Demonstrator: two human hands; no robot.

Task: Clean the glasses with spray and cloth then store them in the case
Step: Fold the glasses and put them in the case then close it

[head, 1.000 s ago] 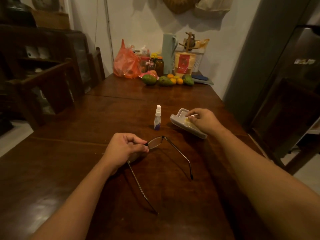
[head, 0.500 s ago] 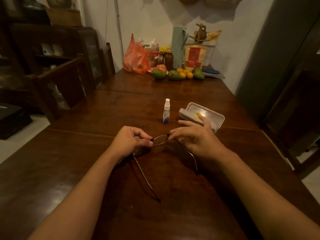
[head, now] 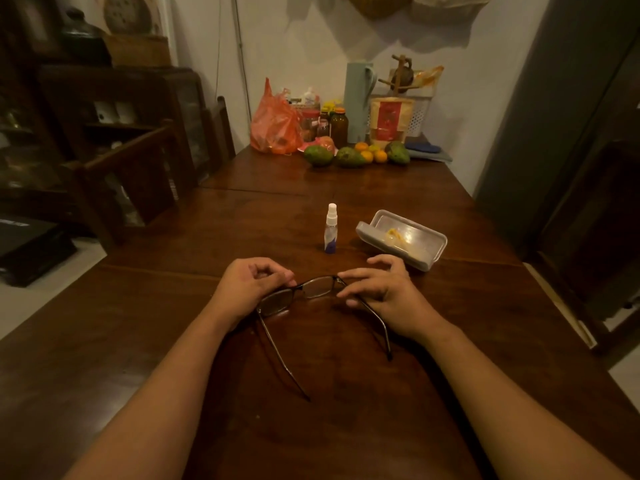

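Glasses (head: 313, 287) are held low over the desk (head: 346, 427), temples unfolded twd the camera. One lens rim is pinched by the left grip (head: 249, 285), fingers curled. The opposite frame corner is pinched btwn thumb & forefinger of the right grip (head: 384, 292), other fingers spread. Spray bottle (head: 330, 230) is stood upright just beyond, w/ the open case (head: 403, 239) beside it.

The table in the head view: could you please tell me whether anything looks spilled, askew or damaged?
Nothing stands out. The spray bottle stands upright, the case lies open beside it, and the left hand and right hand hold the glasses, which look intact.
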